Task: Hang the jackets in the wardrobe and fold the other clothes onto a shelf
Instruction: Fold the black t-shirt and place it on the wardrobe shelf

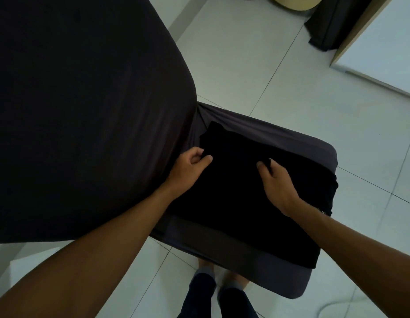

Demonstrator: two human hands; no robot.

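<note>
Pale floor tiles (279, 72) frame a grey covered seat (332, 154) on which the black garment (234, 196) lies flat, partly folded into a rough rectangle; its long axis runs on a slant from the far corner, tucked against the dark draped mass (84, 99) at left, down to the near right edge of the seat, where a ragged end spills just over the side. Both hands are on the cloth, set apart across its upper half — the left hand (190, 169) pinches the left edge between thumb and curled fingers; the right hand (276, 183) pinches a raised fold near the middle, its thumb on top. Neither is clearly nearer, though the right sits further in on the fabric; the bulk of the garment lies below and to the right of them, toward the person's feet (222, 285). Judging by this, the next fold likely carries the pinched far part along that slanted axis. Beyond, a white cabinet (383, 42) stands at upper right.
</note>
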